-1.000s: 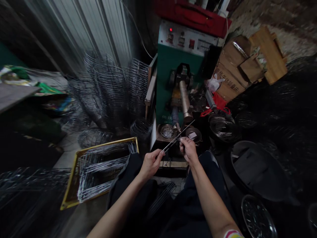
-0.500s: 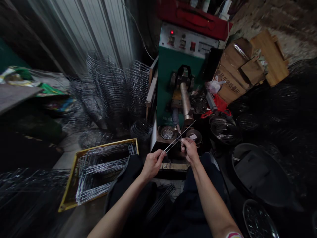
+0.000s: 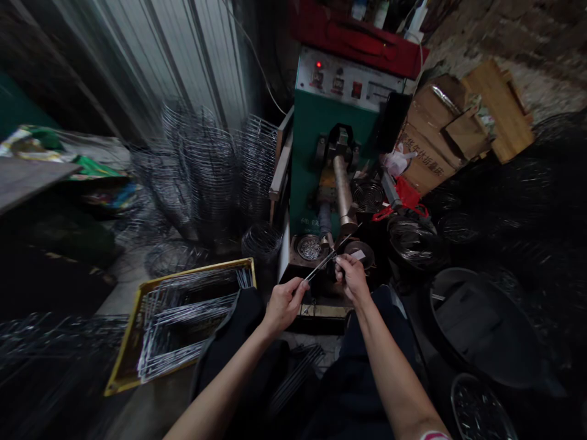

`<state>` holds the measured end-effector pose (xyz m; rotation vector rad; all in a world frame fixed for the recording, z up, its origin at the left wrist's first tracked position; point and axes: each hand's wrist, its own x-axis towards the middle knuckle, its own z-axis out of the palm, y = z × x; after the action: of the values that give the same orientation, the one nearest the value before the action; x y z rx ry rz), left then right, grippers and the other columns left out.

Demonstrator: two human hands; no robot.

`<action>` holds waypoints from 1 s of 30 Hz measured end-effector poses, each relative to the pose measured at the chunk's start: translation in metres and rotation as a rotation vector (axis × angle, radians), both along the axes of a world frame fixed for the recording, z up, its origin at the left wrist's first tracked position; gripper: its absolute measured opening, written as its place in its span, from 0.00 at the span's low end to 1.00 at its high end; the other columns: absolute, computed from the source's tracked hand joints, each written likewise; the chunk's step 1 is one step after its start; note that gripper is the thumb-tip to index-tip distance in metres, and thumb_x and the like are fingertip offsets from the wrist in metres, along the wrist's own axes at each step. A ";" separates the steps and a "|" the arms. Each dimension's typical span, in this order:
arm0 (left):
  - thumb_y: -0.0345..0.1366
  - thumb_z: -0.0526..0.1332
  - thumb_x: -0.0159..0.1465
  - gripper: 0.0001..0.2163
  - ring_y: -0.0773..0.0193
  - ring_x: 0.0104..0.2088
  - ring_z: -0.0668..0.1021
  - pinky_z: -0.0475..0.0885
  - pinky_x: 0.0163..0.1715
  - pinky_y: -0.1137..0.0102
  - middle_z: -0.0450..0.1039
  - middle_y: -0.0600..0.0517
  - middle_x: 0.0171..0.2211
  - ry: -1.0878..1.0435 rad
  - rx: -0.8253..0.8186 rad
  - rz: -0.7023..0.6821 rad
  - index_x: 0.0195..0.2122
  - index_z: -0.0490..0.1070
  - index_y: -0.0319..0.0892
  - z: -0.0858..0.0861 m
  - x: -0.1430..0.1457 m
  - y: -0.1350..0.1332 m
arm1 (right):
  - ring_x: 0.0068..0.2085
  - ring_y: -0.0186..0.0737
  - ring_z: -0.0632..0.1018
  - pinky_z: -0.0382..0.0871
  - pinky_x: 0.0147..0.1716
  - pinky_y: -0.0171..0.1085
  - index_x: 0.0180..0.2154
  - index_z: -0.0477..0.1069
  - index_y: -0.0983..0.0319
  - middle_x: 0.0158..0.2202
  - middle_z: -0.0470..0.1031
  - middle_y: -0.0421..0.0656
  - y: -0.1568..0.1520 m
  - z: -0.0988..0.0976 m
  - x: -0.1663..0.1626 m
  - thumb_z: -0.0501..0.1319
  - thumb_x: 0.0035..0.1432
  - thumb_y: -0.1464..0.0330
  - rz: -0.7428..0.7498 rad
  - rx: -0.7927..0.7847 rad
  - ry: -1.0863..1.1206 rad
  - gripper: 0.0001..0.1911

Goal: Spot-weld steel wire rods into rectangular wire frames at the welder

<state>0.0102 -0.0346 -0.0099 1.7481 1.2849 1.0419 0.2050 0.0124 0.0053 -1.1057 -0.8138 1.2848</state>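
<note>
Between my hands a thin metal wire piece [image 3: 320,267] runs slantwise up to the right, its upper part beside the tips of a green machine [image 3: 306,156]. My left hand [image 3: 285,300] pinches its lower end between thumb and fingers. Farther up, my right hand [image 3: 351,273] is closed around it near the machine's lower tip. Just above the wire are the machine's slanted metal cylinder [image 3: 342,186] and a narrower rod [image 3: 325,221]. A round dish of small metal bits [image 3: 309,247] sits left of the tip. Whatever lies inside my right fingers is hidden.
On the left a yellow crate [image 3: 132,330] holds bent wire frames [image 3: 183,318]. Stacked wire baskets [image 3: 206,165] stand behind it. To the right are a large dark basin [image 3: 486,318], a bowl of small parts [image 3: 481,406] and cardboard boxes [image 3: 424,140].
Both hands keep their grip on the wire piece, which has barely moved. The view has shifted slightly.
</note>
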 end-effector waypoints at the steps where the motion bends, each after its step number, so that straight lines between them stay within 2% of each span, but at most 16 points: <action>1: 0.45 0.52 0.67 0.17 0.70 0.20 0.60 0.55 0.22 0.74 0.57 0.58 0.18 -0.004 -0.002 0.002 0.31 0.73 0.39 -0.001 0.000 -0.001 | 0.15 0.23 0.61 0.51 0.13 0.25 0.23 0.66 0.63 0.17 0.64 0.33 0.000 -0.001 0.000 0.68 0.45 0.64 -0.001 0.000 0.001 0.13; 10: 0.45 0.52 0.67 0.18 0.70 0.21 0.60 0.55 0.23 0.74 0.56 0.58 0.18 -0.027 -0.015 0.006 0.28 0.71 0.39 -0.001 0.001 -0.003 | 0.15 0.23 0.61 0.51 0.13 0.25 0.24 0.65 0.62 0.17 0.64 0.33 0.000 -0.007 0.000 0.68 0.45 0.63 0.011 0.000 -0.001 0.13; 30: 0.44 0.52 0.67 0.17 0.70 0.20 0.58 0.54 0.22 0.73 0.55 0.58 0.18 -0.101 -0.029 -0.008 0.27 0.70 0.39 0.003 0.002 -0.003 | 0.14 0.23 0.61 0.51 0.12 0.26 0.24 0.67 0.62 0.17 0.64 0.33 0.002 -0.004 -0.002 0.69 0.42 0.63 -0.023 -0.013 -0.010 0.14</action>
<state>0.0126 -0.0379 -0.0068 1.6565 1.2231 1.0877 0.2035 0.0143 0.0015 -1.1298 -0.7992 1.2685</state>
